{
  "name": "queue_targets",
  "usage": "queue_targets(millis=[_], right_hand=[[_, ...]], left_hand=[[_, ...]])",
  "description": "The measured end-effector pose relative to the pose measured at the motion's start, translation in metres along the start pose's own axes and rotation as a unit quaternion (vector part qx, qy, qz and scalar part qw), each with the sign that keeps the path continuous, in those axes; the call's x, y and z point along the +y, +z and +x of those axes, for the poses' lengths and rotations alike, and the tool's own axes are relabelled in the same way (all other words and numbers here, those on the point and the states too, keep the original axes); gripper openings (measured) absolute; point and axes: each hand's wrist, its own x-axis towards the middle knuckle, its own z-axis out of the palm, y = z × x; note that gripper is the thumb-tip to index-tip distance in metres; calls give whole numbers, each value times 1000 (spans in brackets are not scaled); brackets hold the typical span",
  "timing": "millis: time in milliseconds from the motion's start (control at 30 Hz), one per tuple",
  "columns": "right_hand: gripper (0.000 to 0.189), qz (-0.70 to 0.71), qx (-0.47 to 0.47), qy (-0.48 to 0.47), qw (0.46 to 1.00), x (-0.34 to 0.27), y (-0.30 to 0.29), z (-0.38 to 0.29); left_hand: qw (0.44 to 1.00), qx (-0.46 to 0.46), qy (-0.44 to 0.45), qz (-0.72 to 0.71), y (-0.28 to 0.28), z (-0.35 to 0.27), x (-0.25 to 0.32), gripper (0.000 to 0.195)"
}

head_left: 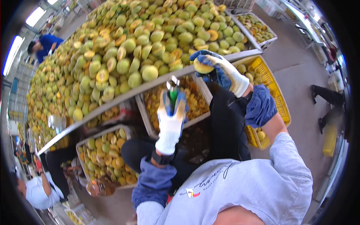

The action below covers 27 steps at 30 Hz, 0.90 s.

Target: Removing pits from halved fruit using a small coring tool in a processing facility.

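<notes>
My left hand [171, 118], in a white knit glove with a blue coated palm, grips a pitting tool [173, 90]. Its handle is green, and its looped metal head points away from me. A yellow peach piece [203, 67] sits in the fingers of my right hand [222, 71], which wears a similar stained glove; whether it is a half or a whole fruit is hard to tell. Both hands are near the metal edge of a table [119, 103] heaped with green-yellow peaches [150, 72], many of them halved. Below my left hand is a crate [203, 89] of orange-brown scraps.
A yellow basket [277, 99] of peaches stands by my right leg. Another crate [107, 149] of peach halves is at my left, beside an amber container [101, 188]. A jar [55, 121] rests at the table's edge. Co-workers [42, 187] [47, 46] are at the left.
</notes>
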Motion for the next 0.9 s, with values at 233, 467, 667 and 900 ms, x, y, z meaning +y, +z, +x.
queue_targets(millis=[233,467,667,900], right_hand=[[33,177,-85,17,980,84,75,-37],[57,67,-3,-116,991,129,98,-42],[49,-153,-7,-229,961,126,104,-48],[44,227,20,-115,967,135,122,-54]], left_hand=[[997,20,2,-80,-13,-11,18,17],[997,51,33,-52,-41,-21,5,18],[930,26,172,325,-34,-59,-19,25],[882,-6,196,428,-31,-61,-36,36]])
